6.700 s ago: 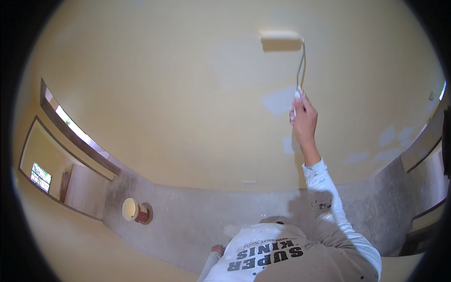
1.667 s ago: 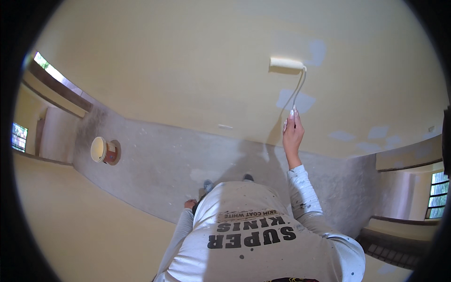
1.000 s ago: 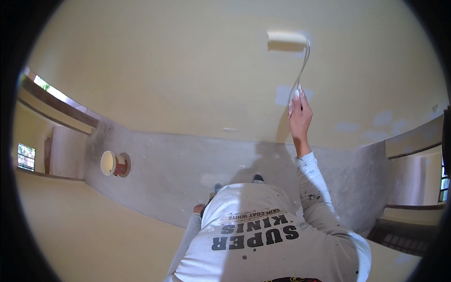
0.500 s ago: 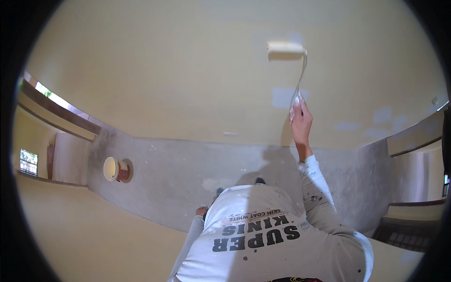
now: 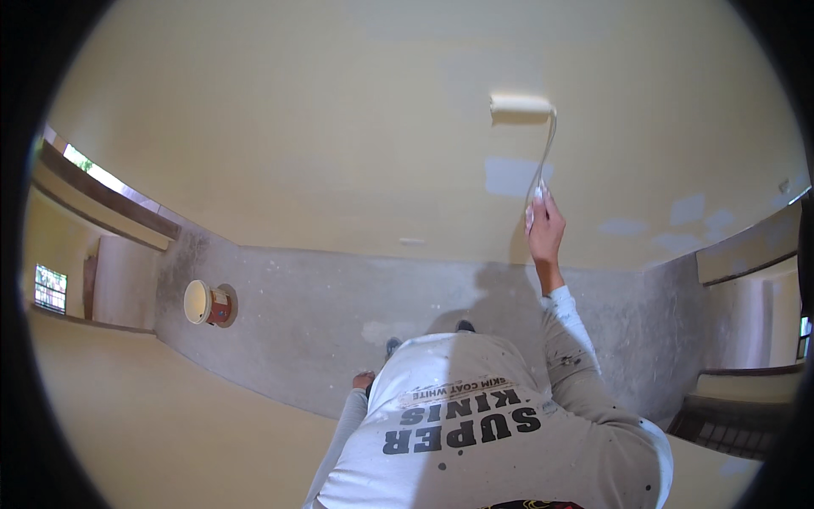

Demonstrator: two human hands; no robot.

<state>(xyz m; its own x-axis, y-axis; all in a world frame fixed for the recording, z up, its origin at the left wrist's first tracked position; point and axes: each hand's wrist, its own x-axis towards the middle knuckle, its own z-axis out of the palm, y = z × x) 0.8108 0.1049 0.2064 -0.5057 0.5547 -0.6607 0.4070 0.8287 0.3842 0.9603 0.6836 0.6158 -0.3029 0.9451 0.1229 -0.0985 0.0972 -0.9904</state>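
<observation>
My right hand [image 5: 545, 231] is closed round the handle of a paint roller [image 5: 521, 105], with my arm stretched out in front of me. The cream roller sleeve lies level against the pale yellow wall [image 5: 339, 144], and its bent wire frame runs down from the sleeve's right end to my fingers. A pale patch [image 5: 509, 176] shows on the wall just below the sleeve. My left hand [image 5: 364, 380] hangs low beside my body, away from the wall. It is small and partly hidden, so its fingers cannot be made out.
A reddish-brown bucket with a pale opening [image 5: 198, 302] stands on the grey concrete floor [image 5: 305, 297] to the left. More pale patches [image 5: 687, 209] mark the wall at right. A dark slatted piece [image 5: 729, 428] lies at the lower right, and a barred window [image 5: 51, 289] is at far left.
The roller sleeve has moved a short way down the wall and slightly right. My right hand has come down a little with it, while my left hand stays at my side.
</observation>
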